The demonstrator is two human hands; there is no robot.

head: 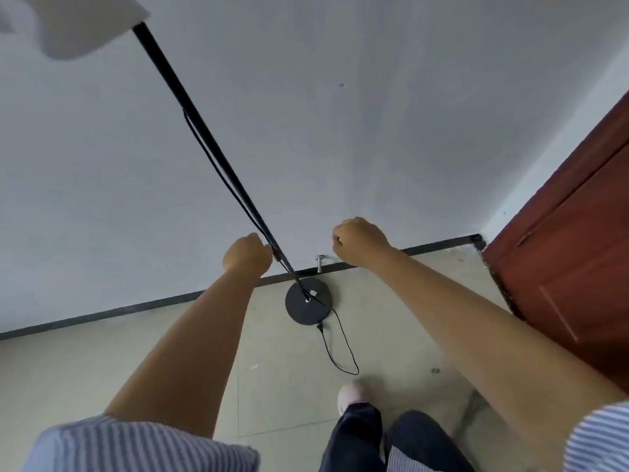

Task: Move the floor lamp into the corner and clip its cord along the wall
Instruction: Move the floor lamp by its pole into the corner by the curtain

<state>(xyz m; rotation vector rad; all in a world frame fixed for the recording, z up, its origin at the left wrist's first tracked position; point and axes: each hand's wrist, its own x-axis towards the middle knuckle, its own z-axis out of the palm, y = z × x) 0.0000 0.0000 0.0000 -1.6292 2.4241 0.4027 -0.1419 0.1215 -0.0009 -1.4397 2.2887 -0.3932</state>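
The floor lamp has a thin black pole (204, 131), a white shade (71, 22) at the top left and a round black base (308, 301) on the floor close to the baseboard. Its black cord (340, 349) runs down beside the pole and loops on the floor in front of the base. My left hand (246, 255) is closed around the lower pole and the cord next to it. My right hand (360, 241) is a fist in the air to the right of the pole, touching nothing; I cannot see anything in it.
A white wall with a dark baseboard (136, 306) runs across the view. The corner (480, 238) lies to the right, beside a red-brown door (571, 260). A small metal door stop (320, 262) stands by the baseboard behind the base. My foot (350, 395) is near the cord loop.
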